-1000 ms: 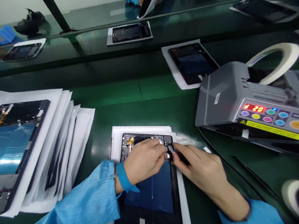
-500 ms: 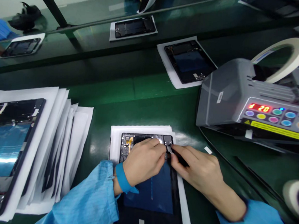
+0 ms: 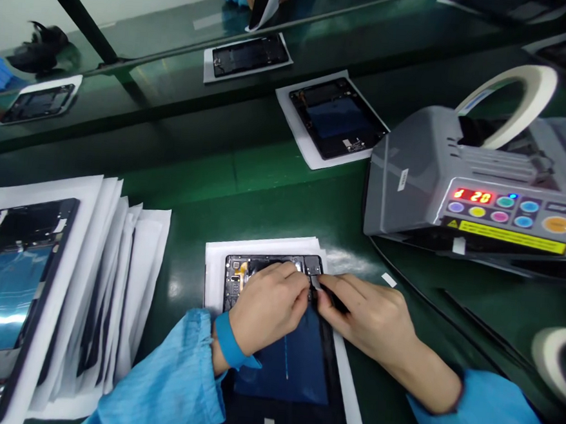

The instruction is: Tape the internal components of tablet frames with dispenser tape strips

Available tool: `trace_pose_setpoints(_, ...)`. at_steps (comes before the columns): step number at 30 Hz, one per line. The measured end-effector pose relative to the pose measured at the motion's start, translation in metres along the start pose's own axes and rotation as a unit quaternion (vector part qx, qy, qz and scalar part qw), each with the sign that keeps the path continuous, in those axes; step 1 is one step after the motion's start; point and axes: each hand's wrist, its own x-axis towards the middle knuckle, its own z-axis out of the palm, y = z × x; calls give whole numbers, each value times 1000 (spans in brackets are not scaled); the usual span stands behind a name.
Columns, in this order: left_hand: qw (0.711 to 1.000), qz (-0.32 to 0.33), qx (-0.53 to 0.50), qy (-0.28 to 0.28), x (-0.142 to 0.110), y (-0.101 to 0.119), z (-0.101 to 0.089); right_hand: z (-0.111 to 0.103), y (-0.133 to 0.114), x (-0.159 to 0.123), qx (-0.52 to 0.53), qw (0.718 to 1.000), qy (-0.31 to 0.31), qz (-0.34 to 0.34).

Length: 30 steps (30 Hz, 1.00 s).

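Note:
An opened tablet [image 3: 282, 367] lies on white sheets below both hands, its circuit board and yellow flex cable [image 3: 242, 275] showing at the top left. My left hand [image 3: 269, 305], with a blue band at the wrist, rests over the upper part of the tablet. Its fingers are curled together, and whatever they hold is hidden. From the right, my right hand [image 3: 373, 315] pinches a small light-grey strip [image 3: 315, 283] between thumb and index finger at the tablet's top right corner. The fingertips of both hands are close together there.
At the right stands a grey tape dispenser [image 3: 406, 182] with a tape roll on top. Near it lie a white tape piece [image 3: 389, 280], black tweezers [image 3: 483, 326] and another roll [image 3: 539, 352]. Paper-interleaved tablets [image 3: 127, 291] are stacked left. Another tablet [image 3: 338, 119] lies behind; a co-worker's hands show beyond.
The view has shifted slightly, so the dispenser and the tablet behind appear further left. Both hands keep nearly the same pose over the tablet's top right corner.

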Motion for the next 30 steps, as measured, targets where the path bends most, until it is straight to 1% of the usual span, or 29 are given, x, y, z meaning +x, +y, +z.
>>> trace_pose_setpoints(2,1000,-1,8,-6,0,3,-2,-1,0,-1,3,1000,3,0)
trace_pose_setpoints(4,999,4,40,-22,-4,8,-7,-3,2,-4,10,1000,2,2)
trace_pose_setpoints(6,995,12,87,-36,-15,13,-17,-5,4,-6,25,1000,2,8)
trace_pose_setpoints(8,992,15,118,-29,-31,14,-30,-7,5,-8,38,999,9,14)
trace_pose_setpoints(10,991,-2,133,0,-49,10,-44,-9,5,-8,42,999,22,15)
trace_pose_setpoints(12,988,-36,151,19,-64,2,-57,-10,2,-6,45,999,25,9)
trace_pose_setpoints(14,983,-69,170,20,-74,-5,-66,-10,-3,-3,57,998,21,-8)
trace_pose_setpoints(17,983,-74,170,11,-87,-14,-74,-7,-13,-1,73,996,12,-47)
trace_pose_setpoints(20,987,-67,142,16,-101,-20,-73,-3,-21,-1,66,995,-10,-77)
trace_pose_setpoints(23,991,-74,102,41,-112,-28,-65,1,-24,-1,59,994,-31,-92)
trace_pose_setpoints(26,992,-73,74,65,-115,-34,-54,3,-26,-3,53,992,-52,-103)
trace_pose_setpoints(30,993,-58,54,83,-111,-38,-44,2,-28,-4,45,990,-92,-99)
